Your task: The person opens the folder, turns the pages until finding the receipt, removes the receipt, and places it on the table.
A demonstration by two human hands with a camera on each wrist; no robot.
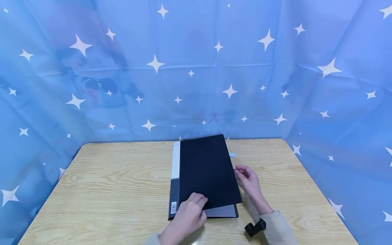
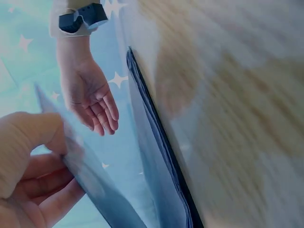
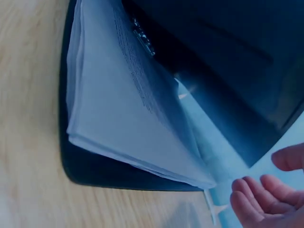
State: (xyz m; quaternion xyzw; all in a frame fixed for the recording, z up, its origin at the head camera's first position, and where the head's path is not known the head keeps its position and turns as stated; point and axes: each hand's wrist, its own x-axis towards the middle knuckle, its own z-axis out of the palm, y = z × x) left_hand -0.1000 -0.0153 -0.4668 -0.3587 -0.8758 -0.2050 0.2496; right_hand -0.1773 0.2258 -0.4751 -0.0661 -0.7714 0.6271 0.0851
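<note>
Two bare hands are at the flat, rectangular black folder (image 1: pixel 205 163) lying near the middle of the pale wood-grain table (image 1: pixel 122 190). Your left hand (image 1: pixel 190 211) pinches the lower edge of its smooth black front cover (image 1: pixel 211 173) between thumb and fingers, while your right hand (image 1: pixel 248 178), loosely curved with nothing in it, hovers just beside the outer edge. Since the cover stands tilted and looks likely to twist when held from one end, guide it evenly, let it turn about the spine, and use the free fingers to steady the far side. Mind the thick stack of thin white paper sheets (image 3: pixel 118 123) inside: its layered corners could catch or crease. A shiny silver metal clip (image 3: pixel 144 38) sits deeper in, glinting against the dark, plastic-looking board. The straight, dark spine (image 1: pixel 174 190) carries a long white strip (image 1: pixel 176 160) and a small white barcode label (image 1: pixel 174 207); a small pale blue tab (image 1: pixel 232 154) pokes out at the right.
</note>
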